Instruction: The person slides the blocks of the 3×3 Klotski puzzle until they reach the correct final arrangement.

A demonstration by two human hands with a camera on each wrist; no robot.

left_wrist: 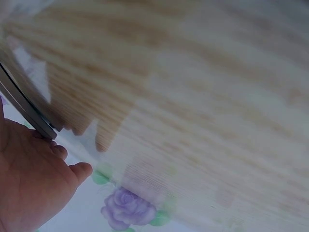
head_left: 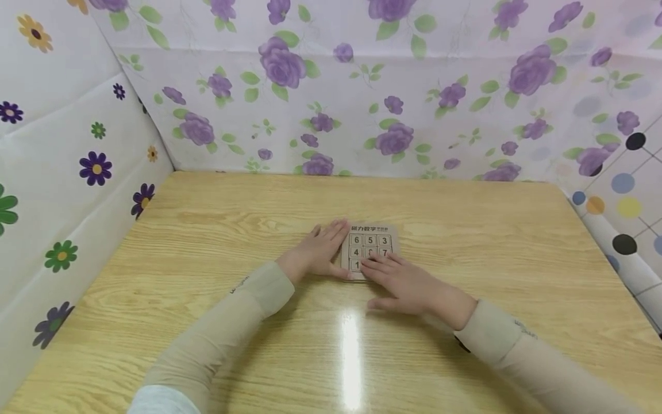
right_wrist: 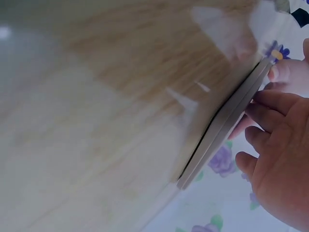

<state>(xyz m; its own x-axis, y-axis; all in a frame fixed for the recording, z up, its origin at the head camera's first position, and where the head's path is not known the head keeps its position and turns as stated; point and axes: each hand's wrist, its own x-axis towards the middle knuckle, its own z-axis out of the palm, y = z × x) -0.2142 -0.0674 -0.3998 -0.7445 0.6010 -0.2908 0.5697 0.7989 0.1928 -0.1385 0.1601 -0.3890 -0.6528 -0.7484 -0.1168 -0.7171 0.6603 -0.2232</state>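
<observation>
your number board (head_left: 369,229) lies flat on the tabletop (head_left: 248,230). at its left edge, your left hand (head_left: 318,253) spreads thumb from fingers, likely to steady it; over its lower right, your right hand (head_left: 411,284) extends straight fingers, presumably to reach the tiles (head_left: 356,240).

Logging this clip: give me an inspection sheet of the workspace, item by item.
Surface: wood-grain table, with a bright reflection on its near side.
Job's things: number board on the table; top-row tiles read 6, 5, 3, bottom row partly covered.
Clutter: nothing seen.
Grips: left hand spread along the board's left edge; right hand over the lower tiles, contact unclear.
Cables: nothing seen.
Surroundings: purple-rose sheet behind, flowered sheet left, dotted sheet right.
</observation>
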